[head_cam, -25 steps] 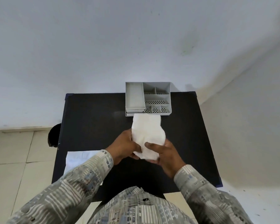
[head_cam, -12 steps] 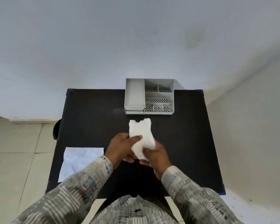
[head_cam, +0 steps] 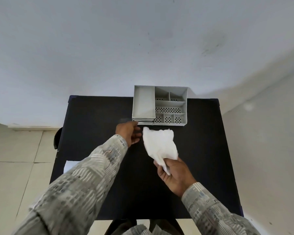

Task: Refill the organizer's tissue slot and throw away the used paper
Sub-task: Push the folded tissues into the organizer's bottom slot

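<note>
A grey plastic organizer (head_cam: 185, 106) stands at the far edge of the black table (head_cam: 95, 119), with one long bare slot on its left and several small perforated compartments on its right. My right hand (head_cam: 174, 174) holds a stack of white tissue (head_cam: 159, 144) by its near end, lifted over the table in front of the organizer. My left hand (head_cam: 128, 134) is stretched forward, fingers apart and holding nothing, its fingertips close to the organizer's front left corner.
A white sheet of paper (head_cam: 67, 167) lies near the table's left edge, mostly hidden by my left sleeve. A dark round object (head_cam: 57, 137) sits on the tiled floor left of the table. A white wall rises right behind the table.
My left hand let go of the tissue and reached forward toward the organizer. The tissue stays in my right hand alone, which shifted to the right.
</note>
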A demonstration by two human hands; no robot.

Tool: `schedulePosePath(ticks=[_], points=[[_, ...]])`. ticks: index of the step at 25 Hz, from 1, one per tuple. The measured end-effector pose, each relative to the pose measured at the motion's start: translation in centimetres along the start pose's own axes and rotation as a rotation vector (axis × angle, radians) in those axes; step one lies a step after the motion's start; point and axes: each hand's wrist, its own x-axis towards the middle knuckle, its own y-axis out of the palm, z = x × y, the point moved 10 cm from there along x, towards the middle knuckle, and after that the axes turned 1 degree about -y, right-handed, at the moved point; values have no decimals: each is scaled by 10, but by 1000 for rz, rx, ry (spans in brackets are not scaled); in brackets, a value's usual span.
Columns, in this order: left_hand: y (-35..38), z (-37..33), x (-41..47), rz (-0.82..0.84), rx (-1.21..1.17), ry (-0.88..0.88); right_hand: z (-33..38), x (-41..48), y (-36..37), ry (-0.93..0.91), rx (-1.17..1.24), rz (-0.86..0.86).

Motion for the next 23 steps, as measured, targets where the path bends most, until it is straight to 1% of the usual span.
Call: schedulePosePath(ticks=[2, 4, 6, 9, 14, 18, 23], points=[[17, -3, 10, 31, -82, -35, 0, -1, -1, 25, 81, 11], [26, -7, 15, 32, -136, -45, 0, -3, -3, 37, 111, 23], [29, -7, 18, 40, -186, -50, 0, -6, -6, 39, 111, 37], [31, 5, 23, 99, -261, -87, -1, -9, -14, 35, 112, 31], [27, 35, 26, 146, -316, -112, -4, -15, -17, 46, 115, 7], [22, 57, 23, 137, -340, -118, -5, -20, -14, 48, 109, -8], [15, 82, 16, 63, -318, -72, -6, -25, -12, 42, 83, 0]])
